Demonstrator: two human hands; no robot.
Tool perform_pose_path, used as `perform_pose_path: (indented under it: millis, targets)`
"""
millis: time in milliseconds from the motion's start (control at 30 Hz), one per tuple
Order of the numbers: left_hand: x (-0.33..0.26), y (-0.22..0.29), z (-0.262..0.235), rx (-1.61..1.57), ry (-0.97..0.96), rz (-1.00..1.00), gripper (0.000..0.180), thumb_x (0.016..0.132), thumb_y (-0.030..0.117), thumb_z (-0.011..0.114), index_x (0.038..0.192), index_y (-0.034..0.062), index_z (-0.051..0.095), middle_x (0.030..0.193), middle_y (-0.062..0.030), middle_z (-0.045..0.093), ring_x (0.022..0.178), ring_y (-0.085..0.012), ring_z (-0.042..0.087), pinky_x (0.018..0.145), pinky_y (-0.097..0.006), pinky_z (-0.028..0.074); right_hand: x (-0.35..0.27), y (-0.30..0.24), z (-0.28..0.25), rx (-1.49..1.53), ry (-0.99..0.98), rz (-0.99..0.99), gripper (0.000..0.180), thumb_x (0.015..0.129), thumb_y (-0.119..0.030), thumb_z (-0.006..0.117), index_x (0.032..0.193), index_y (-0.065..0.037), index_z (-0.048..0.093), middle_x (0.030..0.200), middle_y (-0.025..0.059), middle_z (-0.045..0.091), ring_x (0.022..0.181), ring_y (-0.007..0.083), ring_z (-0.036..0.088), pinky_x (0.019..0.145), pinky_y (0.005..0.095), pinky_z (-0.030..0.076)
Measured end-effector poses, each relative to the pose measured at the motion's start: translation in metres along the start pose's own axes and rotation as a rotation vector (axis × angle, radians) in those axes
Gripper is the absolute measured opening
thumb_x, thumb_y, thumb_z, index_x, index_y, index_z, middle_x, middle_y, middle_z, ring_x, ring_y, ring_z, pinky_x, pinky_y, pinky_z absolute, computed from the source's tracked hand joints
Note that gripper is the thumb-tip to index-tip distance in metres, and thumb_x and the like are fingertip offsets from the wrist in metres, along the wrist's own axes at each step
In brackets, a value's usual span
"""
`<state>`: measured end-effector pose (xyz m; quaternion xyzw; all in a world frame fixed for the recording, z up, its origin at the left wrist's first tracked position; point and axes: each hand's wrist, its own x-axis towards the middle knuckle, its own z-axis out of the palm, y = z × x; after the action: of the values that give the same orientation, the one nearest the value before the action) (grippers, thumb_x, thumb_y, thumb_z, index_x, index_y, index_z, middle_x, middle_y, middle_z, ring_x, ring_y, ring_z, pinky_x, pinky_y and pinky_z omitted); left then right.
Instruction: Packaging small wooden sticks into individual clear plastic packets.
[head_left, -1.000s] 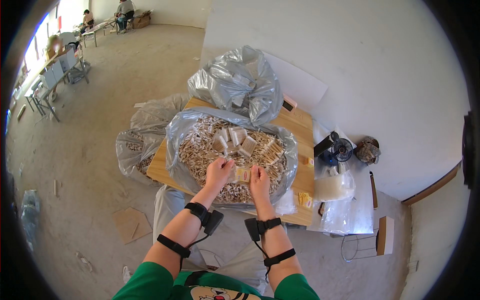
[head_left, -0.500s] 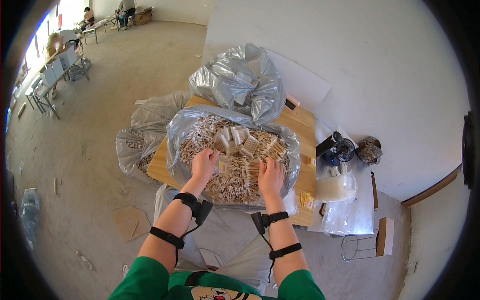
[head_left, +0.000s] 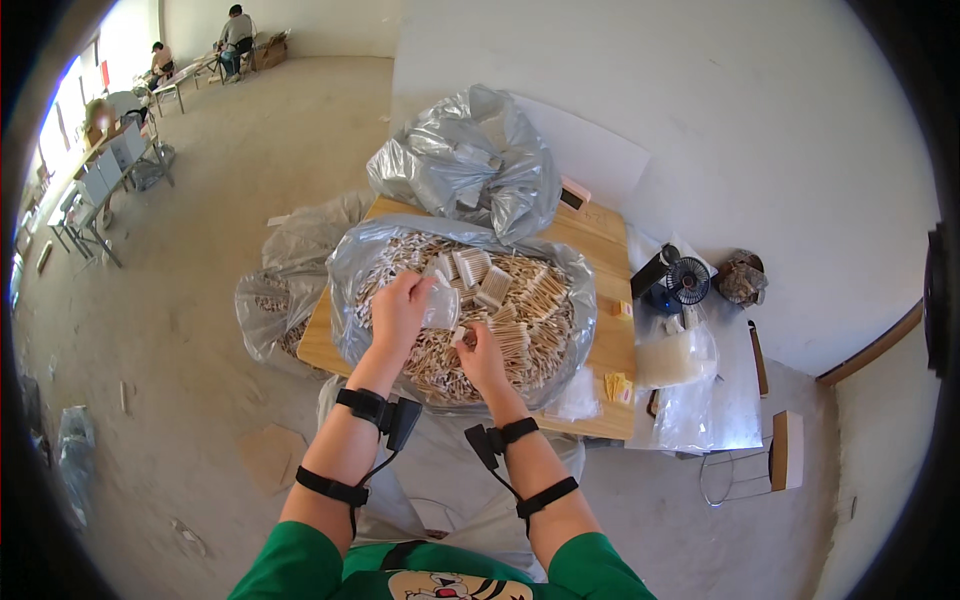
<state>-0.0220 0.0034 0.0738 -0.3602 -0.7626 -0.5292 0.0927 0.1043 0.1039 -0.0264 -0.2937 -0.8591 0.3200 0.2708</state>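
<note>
A grey plastic sack [head_left: 345,262] lies wide open on the wooden table, heaped with loose wooden-stick cotton swabs [head_left: 545,330]. My left hand [head_left: 398,315] is closed on the edge of a small clear plastic bag [head_left: 441,306], which hangs over the heap. Close below the bag's lower corner, my right hand [head_left: 482,358] pinches a small pale item, too little of it showing to name. Packed bundles of cotton swabs [head_left: 493,287] rest on the heap just beyond the clear bag.
Behind stands another silver sack [head_left: 465,165]. Yellow packets [head_left: 618,388] lie on the wooden table [head_left: 600,262]'s right side. Farther right are a small black fan [head_left: 688,281] and a stack of clear bags [head_left: 678,360]. More sacks [head_left: 270,305] sit at the left; people sit far off.
My right hand has left the swabs at the right and come across to the clear bag. My left hand has lifted that bag slightly up and away from me.
</note>
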Motion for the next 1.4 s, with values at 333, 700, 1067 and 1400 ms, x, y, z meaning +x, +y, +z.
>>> perform_pose_path:
  millis: [333,700,1067,1400]
  targets:
    - [-0.024,-0.026,-0.009,-0.107,-0.003,-0.186,0.027,0.084,0.019,0.063,0.068,0.0002,0.055,0.053,-0.0057,0.05,0.046,-0.0121,0.049,0.046,-0.028,0.039,0.001,-0.002,-0.003,0.278,0.041,0.238,0.01,0.083,-0.01,0.059,0.086,-0.001,0.057,0.076,0.012,0.059,0.063,0.0248,0.057,0.058,0.0374,0.047]
    - [-0.044,-0.053,0.003,-0.201,-0.067,-0.292,0.03,0.089,0.021,0.059,0.066,0.0032,0.05,0.053,-0.0006,0.046,0.047,-0.0075,0.044,0.046,-0.025,0.036,-0.069,0.067,-0.148,0.406,0.693,0.259,0.009,0.083,-0.005,0.059,0.091,-0.003,0.058,0.077,0.0055,0.058,0.065,0.0115,0.056,0.058,0.0254,0.045]
    - [-0.058,-0.012,0.037,-0.281,-0.211,-0.265,0.026,0.089,0.019,0.058,0.07,0.0032,0.052,0.053,0.0007,0.048,0.047,-0.0052,0.042,0.046,-0.022,0.033,-0.103,0.185,-0.225,-0.895,0.448,0.272,0.013,0.072,-0.009,0.061,0.084,-0.005,0.056,0.088,0.0103,0.057,0.092,0.0292,0.054,0.081,0.0388,0.043]
    - [-0.07,0.025,0.066,-0.398,-0.363,-0.294,0.024,0.089,0.017,0.059,0.07,0.0036,0.053,0.054,0.0007,0.048,0.048,-0.0056,0.042,0.044,-0.022,0.034,-0.105,0.193,-0.197,-0.573,0.433,0.388,0.01,0.078,-0.009,0.056,0.083,-0.001,0.059,0.088,0.0148,0.061,0.093,0.0322,0.054,0.079,0.0379,0.046]
